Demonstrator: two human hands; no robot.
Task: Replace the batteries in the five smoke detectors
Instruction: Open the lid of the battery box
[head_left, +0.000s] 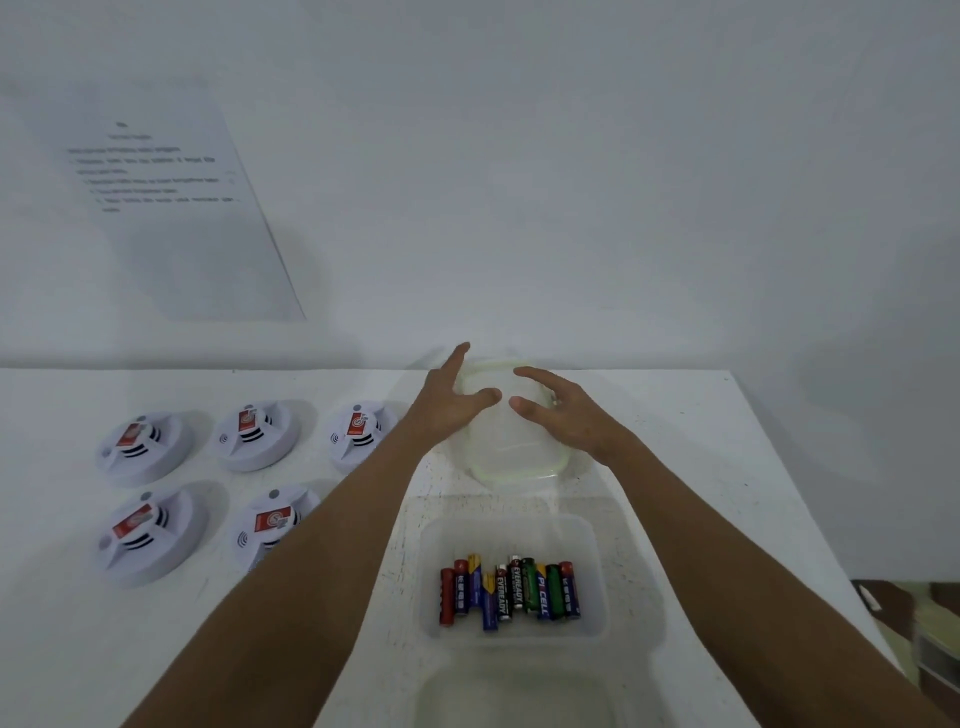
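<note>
Hands: your left hand (451, 402) and right hand (563, 410) spread wide, fingers straight, over the far clear lid (511, 444).
Batteries (511, 592): near clear tub (592, 540).
Smoke detectors (208, 483): five, left worktop (701, 441).

**What we cannot make out**

We cannot read the printed sheet (171, 208) on the wall; its lines are blurred. Our left forearm (291, 551) covers the right edge of the nearest smoke detector (272, 525) and part of the one behind it (358, 434). The red labels on all five detectors are too small for us to read. Our hands (452, 400) hide parts of the clear lid (511, 457), so we cannot tell whether the fingers touch it. The bottom edge cuts off a second clear container (519, 696). At the right edge, some dark objects (930, 634) are blurred and cut off.
</note>
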